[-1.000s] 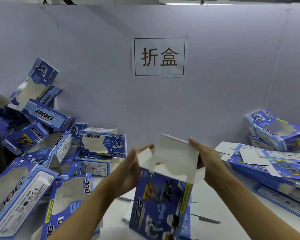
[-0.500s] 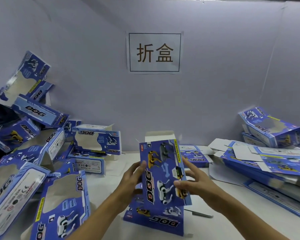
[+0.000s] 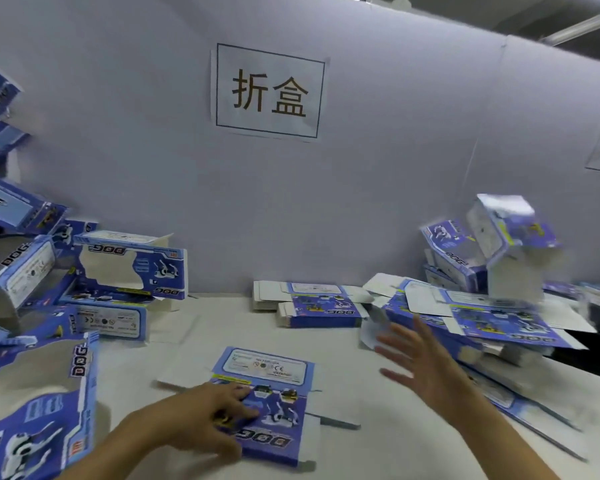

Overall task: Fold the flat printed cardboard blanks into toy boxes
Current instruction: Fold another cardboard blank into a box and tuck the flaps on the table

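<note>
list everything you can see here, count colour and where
flat blank: one, blue printed with white flaps, on the table near the front, under the left hand
folded box in the air: one, blue and white, blurred, above the right-hand pile
folded boxes: many, blue with window cut-outs, heaped at the left against the wall
folded box: at least one, blue, back right beside the wall
stacks of flat blanks: several, blue and white, middle back and spreading right
table: one, white
wall: pale grey, behind everything
paper sign: one, white, two dark characters, on the wall
left hand: fingers resting on the flat blank
right hand: fingers spread, holding nothing
</note>
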